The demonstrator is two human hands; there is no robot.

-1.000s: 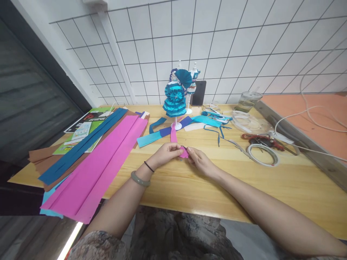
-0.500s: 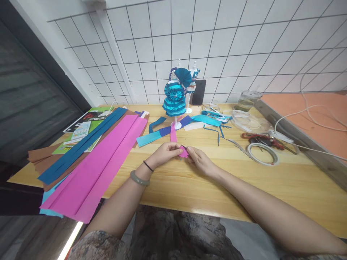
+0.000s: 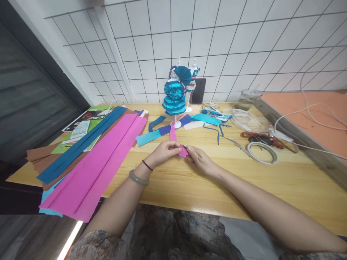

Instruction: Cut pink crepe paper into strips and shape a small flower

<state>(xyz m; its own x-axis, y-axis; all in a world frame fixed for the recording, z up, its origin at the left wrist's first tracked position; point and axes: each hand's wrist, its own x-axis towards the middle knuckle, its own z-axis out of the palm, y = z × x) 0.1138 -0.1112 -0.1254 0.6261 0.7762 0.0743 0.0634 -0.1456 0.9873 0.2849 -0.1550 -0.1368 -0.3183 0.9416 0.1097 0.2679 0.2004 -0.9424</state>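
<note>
My left hand (image 3: 162, 153) and my right hand (image 3: 200, 159) meet over the wooden table (image 3: 271, 180), both pinching a small folded piece of pink paper (image 3: 183, 152). A pink paper strip (image 3: 172, 134) runs from that piece toward the back. Behind it stands a small mannequin dressed in pleated blue paper fans (image 3: 175, 96) on a white stand. My left wrist carries a green bangle and a black band.
Long pink sheets (image 3: 100, 162), a dark blue strip (image 3: 81, 144) and brown paper lie at the left over a green booklet (image 3: 81, 126). Blue paper scraps (image 3: 206, 121), a tape roll (image 3: 261, 152), scissors (image 3: 260, 138), a glass cup (image 3: 248, 100), a phone (image 3: 198, 91) and white cables sit at the right.
The view has drifted slightly downward. Both hands stay together on the pink paper with only small finger movements.
</note>
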